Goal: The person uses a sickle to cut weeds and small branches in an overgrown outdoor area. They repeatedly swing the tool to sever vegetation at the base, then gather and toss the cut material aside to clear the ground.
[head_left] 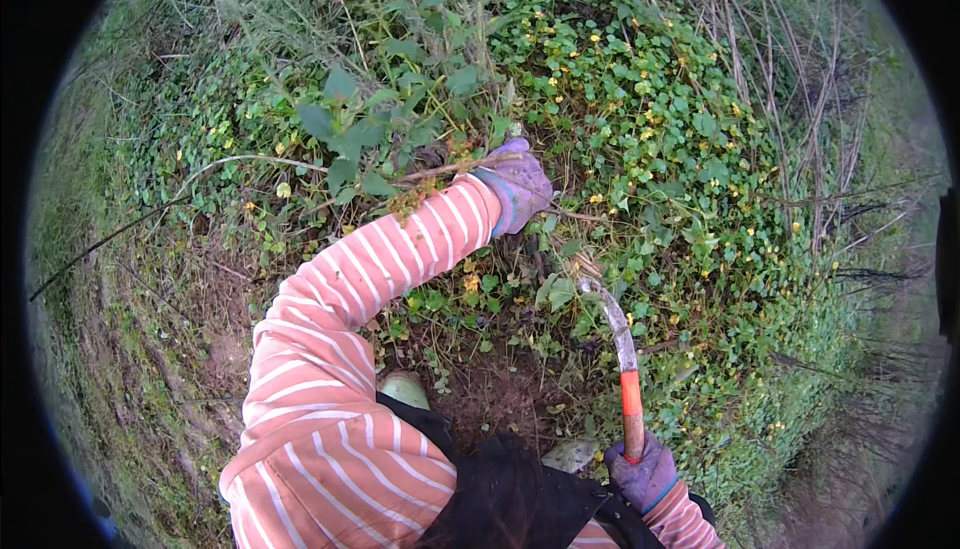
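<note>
My left hand (pixel 519 183), in a purple glove, reaches forward into the weeds and is closed at the base of a leafy stalk; its fingers are mostly hidden from above. A thin dry stem (pixel 442 169) crosses over the back of that glove. Low on the right, my right hand (pixel 643 472), gloved the same way, grips the wooden handle of a sickle (pixel 621 331). Its handle is orange near the blade. The curved, worn metal blade points forward, and its tip lies among leaves, apart from my left hand.
Low green groundcover with yellowing leaves (pixel 645 121) spreads ahead and right. Taller leafy weeds (pixel 360 136) stand ahead of my left arm. Dry stalks (pixel 810 114) lean at the far right. A long bent twig (pixel 161 208) juts left. Bare soil (pixel 495 399) lies before my shoes (pixel 405 389).
</note>
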Action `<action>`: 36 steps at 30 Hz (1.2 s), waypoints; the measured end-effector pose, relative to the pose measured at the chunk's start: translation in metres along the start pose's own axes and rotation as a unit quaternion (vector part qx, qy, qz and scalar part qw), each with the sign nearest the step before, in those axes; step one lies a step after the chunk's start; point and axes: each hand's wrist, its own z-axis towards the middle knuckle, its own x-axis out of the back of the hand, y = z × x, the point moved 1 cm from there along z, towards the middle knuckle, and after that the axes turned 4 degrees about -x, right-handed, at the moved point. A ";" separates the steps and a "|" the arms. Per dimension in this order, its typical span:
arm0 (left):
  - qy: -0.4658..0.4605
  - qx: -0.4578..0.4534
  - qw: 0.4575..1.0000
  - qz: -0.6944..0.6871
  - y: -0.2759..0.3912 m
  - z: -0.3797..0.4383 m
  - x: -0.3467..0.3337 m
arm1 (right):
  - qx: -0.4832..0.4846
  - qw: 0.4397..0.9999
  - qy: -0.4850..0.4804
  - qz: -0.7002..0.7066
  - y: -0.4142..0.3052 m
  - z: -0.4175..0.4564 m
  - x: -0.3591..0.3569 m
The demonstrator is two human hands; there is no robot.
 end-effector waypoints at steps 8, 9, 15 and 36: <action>0.035 0.052 0.997 0.049 -0.011 -0.097 -0.056 | 0.112 0.990 0.001 0.081 -0.056 0.054 0.012; 0.039 0.067 0.996 0.054 -0.014 -0.101 -0.074 | 0.145 0.981 0.021 0.130 -0.070 0.069 0.014; 0.044 0.098 0.992 0.066 -0.022 -0.097 -0.103 | 0.236 0.965 0.117 0.018 -0.210 0.170 -0.008; -0.013 0.095 0.991 0.088 -0.008 -0.074 -0.114 | 0.182 0.969 0.157 -0.052 -0.052 0.130 0.019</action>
